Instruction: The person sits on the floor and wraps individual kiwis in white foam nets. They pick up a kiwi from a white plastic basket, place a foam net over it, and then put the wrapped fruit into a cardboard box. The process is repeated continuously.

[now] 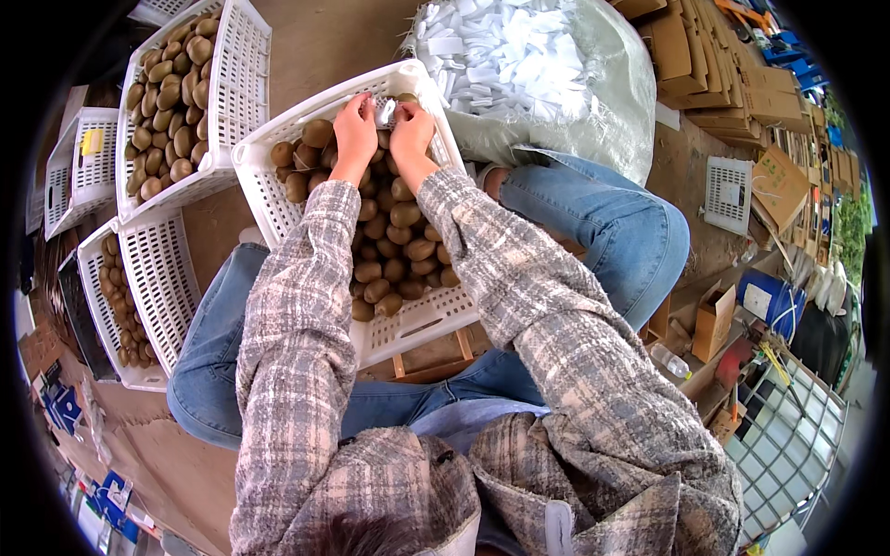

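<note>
A white plastic crate (410, 320) of brown kiwifruit (400, 236) stands between my knees. Over its far end my left hand (356, 135) and my right hand (411, 132) are raised close together. Between their fingertips is a small white foam sleeve (385, 111), and both hands pinch its edges. Whether a fruit is inside the sleeve cannot be told. Beyond the crate, at the upper right, a large woven sack (619, 104) lies open, full of white foam sleeves (507, 55).
More white crates of kiwifruit stand at the left, one (240, 83) near the top and one (156, 264) below it. Flattened cardboard boxes (674, 48) are stacked at the upper right. A plastic bottle (669, 361) and a blue drum (772, 299) are at the right.
</note>
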{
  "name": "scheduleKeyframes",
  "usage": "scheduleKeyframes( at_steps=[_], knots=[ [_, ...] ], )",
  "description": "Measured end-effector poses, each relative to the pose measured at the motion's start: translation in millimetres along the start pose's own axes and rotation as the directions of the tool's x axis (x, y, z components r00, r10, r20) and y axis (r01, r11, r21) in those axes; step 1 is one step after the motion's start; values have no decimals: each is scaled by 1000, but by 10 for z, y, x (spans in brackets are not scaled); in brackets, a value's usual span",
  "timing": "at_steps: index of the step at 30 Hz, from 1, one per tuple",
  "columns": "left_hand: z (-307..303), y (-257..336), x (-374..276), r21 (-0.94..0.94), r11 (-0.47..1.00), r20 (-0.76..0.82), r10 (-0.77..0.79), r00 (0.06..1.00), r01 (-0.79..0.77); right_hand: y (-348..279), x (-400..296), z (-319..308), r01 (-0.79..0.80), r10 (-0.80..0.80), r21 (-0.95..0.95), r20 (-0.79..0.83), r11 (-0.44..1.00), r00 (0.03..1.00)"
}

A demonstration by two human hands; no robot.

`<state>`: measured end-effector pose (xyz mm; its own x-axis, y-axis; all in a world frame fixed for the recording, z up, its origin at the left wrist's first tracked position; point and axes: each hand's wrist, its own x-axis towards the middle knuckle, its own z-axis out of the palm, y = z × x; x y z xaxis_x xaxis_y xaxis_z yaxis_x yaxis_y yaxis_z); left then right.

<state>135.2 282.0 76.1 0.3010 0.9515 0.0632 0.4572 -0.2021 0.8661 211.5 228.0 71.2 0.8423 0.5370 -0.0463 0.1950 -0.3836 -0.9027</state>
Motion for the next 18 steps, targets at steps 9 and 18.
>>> scheduleKeyframes(
  at_steps=[9,18],
  knots=[
    [-58,-394,-88,-199,945,-2,-265,964,259,-177,-154,144,13,-4,-91,104,996,995],
    [-147,-353,-182,88,995,21,-56,998,54,-47,-318,-69,0,101,-349,271,937,957]
  ],
)
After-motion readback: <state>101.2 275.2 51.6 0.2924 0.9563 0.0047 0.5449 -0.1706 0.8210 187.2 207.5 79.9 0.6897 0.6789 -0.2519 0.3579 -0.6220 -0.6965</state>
